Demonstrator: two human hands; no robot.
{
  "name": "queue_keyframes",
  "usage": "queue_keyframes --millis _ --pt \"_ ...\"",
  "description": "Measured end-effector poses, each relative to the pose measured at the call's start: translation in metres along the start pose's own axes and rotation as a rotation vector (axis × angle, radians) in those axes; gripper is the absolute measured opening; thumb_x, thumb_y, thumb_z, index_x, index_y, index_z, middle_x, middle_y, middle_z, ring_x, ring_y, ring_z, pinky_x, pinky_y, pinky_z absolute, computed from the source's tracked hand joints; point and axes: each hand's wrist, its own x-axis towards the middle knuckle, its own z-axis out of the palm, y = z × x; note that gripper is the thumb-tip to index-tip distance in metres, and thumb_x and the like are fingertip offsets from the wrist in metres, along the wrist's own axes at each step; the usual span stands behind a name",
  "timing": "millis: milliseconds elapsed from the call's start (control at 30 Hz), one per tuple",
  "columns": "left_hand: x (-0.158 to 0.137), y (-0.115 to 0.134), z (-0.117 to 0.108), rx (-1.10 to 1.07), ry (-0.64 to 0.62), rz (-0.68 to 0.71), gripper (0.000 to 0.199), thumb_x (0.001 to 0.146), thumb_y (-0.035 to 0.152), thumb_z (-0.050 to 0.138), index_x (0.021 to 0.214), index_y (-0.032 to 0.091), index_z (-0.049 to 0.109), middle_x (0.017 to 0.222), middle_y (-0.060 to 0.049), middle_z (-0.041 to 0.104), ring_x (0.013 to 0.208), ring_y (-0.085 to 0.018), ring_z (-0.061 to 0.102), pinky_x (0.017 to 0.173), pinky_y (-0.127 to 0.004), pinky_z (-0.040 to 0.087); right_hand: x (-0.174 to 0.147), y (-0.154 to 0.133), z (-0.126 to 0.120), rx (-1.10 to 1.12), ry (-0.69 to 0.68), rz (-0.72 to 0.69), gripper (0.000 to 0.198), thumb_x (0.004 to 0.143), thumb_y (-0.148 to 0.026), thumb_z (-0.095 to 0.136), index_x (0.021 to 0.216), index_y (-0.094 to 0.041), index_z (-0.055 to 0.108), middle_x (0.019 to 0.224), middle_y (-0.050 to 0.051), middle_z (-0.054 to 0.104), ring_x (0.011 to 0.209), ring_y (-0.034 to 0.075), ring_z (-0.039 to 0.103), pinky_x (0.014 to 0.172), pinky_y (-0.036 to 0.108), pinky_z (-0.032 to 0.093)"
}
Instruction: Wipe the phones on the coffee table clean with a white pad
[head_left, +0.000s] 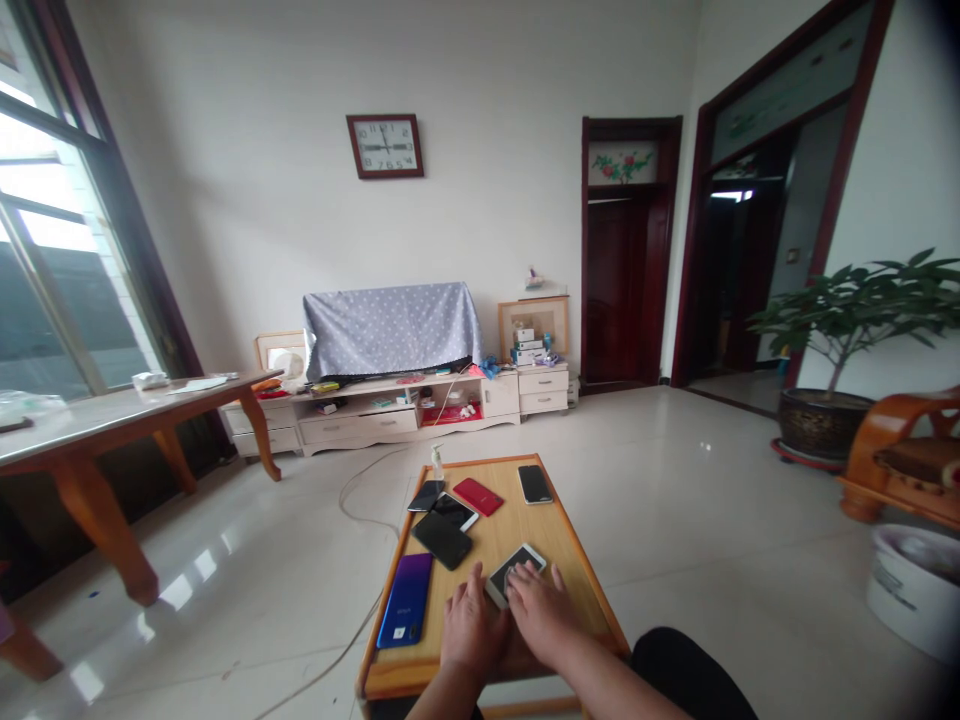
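A white smartphone [534, 553] lies face up and slanted near the front of a small wooden table. My right hand [541, 612] rests over its screen, fingers stretched and touching the glass. Something small and greyish shows by those fingertips; I cannot make out whether it is a reflection or an object. My left hand [471, 622] is just left of the phone, fingers extended and apart. Farther left lie a blue-purple phone [406, 598] back up and a black phone [444, 541], which overlaps another white phone [456, 511].
On the wooden table [577, 560] are also a red phone [478, 496], a dark phone [427, 495], a white-edged phone [535, 484] and a clear pump bottle [437, 464]. A cable [352, 640] runs along the floor at left. A white bucket [911, 595] stands at right.
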Motion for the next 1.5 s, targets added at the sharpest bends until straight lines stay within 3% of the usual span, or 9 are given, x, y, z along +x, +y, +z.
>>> queue_keyframes --millis 133,367,533,633,833,933,1100,1333,1500 --pt "-0.001 0.004 -0.002 0.012 0.009 0.003 0.080 0.083 0.040 0.055 0.154 0.016 0.026 0.143 -0.012 0.057 0.133 -0.025 0.047 0.111 -0.037 0.027 0.000 0.011 -0.005 -0.034 0.051 0.083 0.055 0.103 -0.039 0.021 0.140 -0.018 0.056 0.153 0.015 0.046 0.148 0.030 0.031 0.121 0.059 0.006" --pt "0.000 0.005 -0.006 0.068 -0.073 -0.009 0.069 0.088 0.032 0.046 0.153 0.016 0.029 0.153 -0.011 0.047 0.138 -0.023 0.041 0.110 -0.034 0.026 -0.019 -0.014 0.009 0.031 0.006 -0.093 0.051 0.104 -0.041 0.022 0.141 -0.029 0.055 0.146 0.003 0.056 0.143 0.022 0.041 0.124 0.047 0.010" --pt "-0.002 0.006 -0.005 0.063 -0.019 0.000 0.074 0.084 0.043 0.053 0.150 0.018 0.032 0.147 -0.011 0.053 0.135 -0.023 0.045 0.110 -0.032 0.027 -0.012 0.011 -0.001 -0.016 0.073 0.074 0.054 0.104 -0.039 0.018 0.137 -0.025 0.060 0.149 0.007 0.052 0.144 0.025 0.038 0.123 0.053 0.012" --pt "-0.001 0.005 -0.002 0.059 0.009 0.004 0.073 0.082 0.043 0.054 0.148 0.019 0.035 0.144 -0.010 0.055 0.134 -0.023 0.047 0.109 -0.031 0.028 -0.010 0.017 -0.004 -0.032 0.086 0.098 0.055 0.104 -0.041 0.020 0.138 -0.022 0.059 0.149 0.010 0.052 0.145 0.027 0.037 0.122 0.054 0.011" --pt "0.000 0.003 -0.002 0.046 -0.004 0.007 0.066 0.084 0.042 0.051 0.145 0.021 0.038 0.145 -0.009 0.055 0.135 -0.022 0.045 0.109 -0.031 0.029 -0.025 -0.004 0.008 0.028 0.037 -0.087 0.052 0.105 -0.041 0.022 0.133 -0.026 0.063 0.143 0.005 0.059 0.139 0.023 0.046 0.124 0.049 0.009" --pt "-0.002 0.005 -0.004 0.051 0.003 0.007 0.067 0.084 0.044 0.051 0.146 0.021 0.037 0.144 -0.009 0.055 0.134 -0.022 0.046 0.109 -0.031 0.029 -0.021 0.003 0.003 0.010 0.055 -0.018 0.053 0.105 -0.042 0.021 0.129 -0.028 0.066 0.141 0.004 0.060 0.139 0.022 0.046 0.123 0.049 0.011" --pt "-0.003 0.007 -0.006 0.066 0.014 0.016 0.069 0.082 0.042 0.054 0.145 0.020 0.037 0.142 -0.010 0.057 0.133 -0.022 0.048 0.108 -0.032 0.030 -0.007 0.020 -0.010 -0.033 0.120 0.104 0.060 0.105 -0.041 0.016 0.132 -0.017 0.064 0.143 0.014 0.057 0.142 0.029 0.042 0.122 0.055 0.012" --pt "-0.001 0.003 -0.004 0.055 -0.004 0.011 0.064 0.085 0.045 0.050 0.144 0.022 0.039 0.145 -0.008 0.055 0.134 -0.022 0.046 0.108 -0.031 0.031 -0.023 -0.010 0.005 0.002 0.056 -0.076 0.054 0.105 -0.041 0.021 0.125 -0.024 0.068 0.137 0.007 0.064 0.135 0.022 0.050 0.123 0.044 0.013" --pt "-0.002 0.005 -0.006 0.077 -0.007 0.010 0.069 0.084 0.046 0.052 0.145 0.020 0.037 0.143 -0.009 0.056 0.134 -0.023 0.047 0.110 -0.031 0.031 -0.012 0.013 -0.009 -0.028 0.093 0.066 0.057 0.105 -0.040 0.017 0.128 -0.023 0.067 0.140 0.009 0.061 0.138 0.024 0.047 0.122 0.050 0.013"
